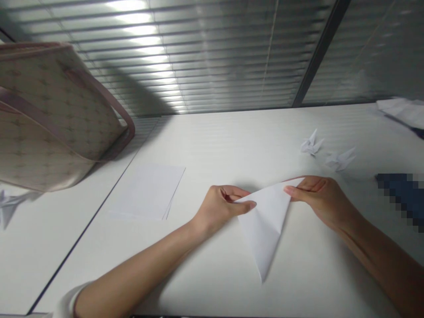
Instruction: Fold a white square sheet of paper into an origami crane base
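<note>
And there it is: the left hand (220, 210) at nine o'clock and the right hand (318, 198) at three pinch a folded white paper triangle (265, 225), tip toward six, on the surface (212, 141), with paper cranes (311, 143) at one!

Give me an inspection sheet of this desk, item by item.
Surface: white desk, with a dark seam toward its left side.
Job's things: folded white paper triangle; stack of white paper to its left.
Clutter: paper cranes; patterned tote bag; blurred dark blue object.
Grips: left hand and right hand each pinch a top corner of the triangle.
Cables: nothing seen.
Surroundings: slatted blinds beyond the desk.
</note>
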A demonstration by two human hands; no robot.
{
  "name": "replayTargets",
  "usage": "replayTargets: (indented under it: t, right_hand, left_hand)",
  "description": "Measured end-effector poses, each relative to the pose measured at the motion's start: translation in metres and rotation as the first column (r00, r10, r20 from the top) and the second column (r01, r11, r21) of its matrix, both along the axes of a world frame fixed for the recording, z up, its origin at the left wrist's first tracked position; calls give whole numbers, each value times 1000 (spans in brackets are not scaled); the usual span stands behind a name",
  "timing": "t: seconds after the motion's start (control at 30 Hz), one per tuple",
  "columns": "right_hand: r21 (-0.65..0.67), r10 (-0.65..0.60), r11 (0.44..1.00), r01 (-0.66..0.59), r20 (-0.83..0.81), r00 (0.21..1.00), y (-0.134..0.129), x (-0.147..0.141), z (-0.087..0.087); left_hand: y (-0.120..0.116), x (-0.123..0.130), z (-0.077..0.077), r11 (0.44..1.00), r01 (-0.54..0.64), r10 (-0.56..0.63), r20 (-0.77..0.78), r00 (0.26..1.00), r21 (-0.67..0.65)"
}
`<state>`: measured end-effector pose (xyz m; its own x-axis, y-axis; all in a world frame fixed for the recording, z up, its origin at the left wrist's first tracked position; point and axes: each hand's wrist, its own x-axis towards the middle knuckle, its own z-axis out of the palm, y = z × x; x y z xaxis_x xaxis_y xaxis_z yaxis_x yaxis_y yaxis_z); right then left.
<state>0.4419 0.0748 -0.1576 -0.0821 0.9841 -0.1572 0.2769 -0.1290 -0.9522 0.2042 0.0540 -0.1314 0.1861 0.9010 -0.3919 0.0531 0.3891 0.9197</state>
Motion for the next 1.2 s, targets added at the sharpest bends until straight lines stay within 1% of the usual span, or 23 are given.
replayTargets:
  t: [0.27, 0.6, 0.77, 1.2]
  right_hand:
    - [16, -53, 998, 54, -32, 998, -4, -1, -1]
    - [1, -53, 999, 53, -64, 997, -4, -2, 2]
    - [20, -65, 998, 66, -78, 995, -5, -1, 1]
    - [12, -73, 997, 74, -97, 993, -4, 0, -2]
  left_hand:
    - [-1, -1, 9, 997, -66, 65, 23, 998, 31]
    - [-2, -3, 9, 998, -49, 47, 55, 997, 35]
    - [-3, -4, 9, 999, -40, 39, 64, 997, 28]
    - [-3, -5, 7, 998, -40, 36, 75, 997, 45]
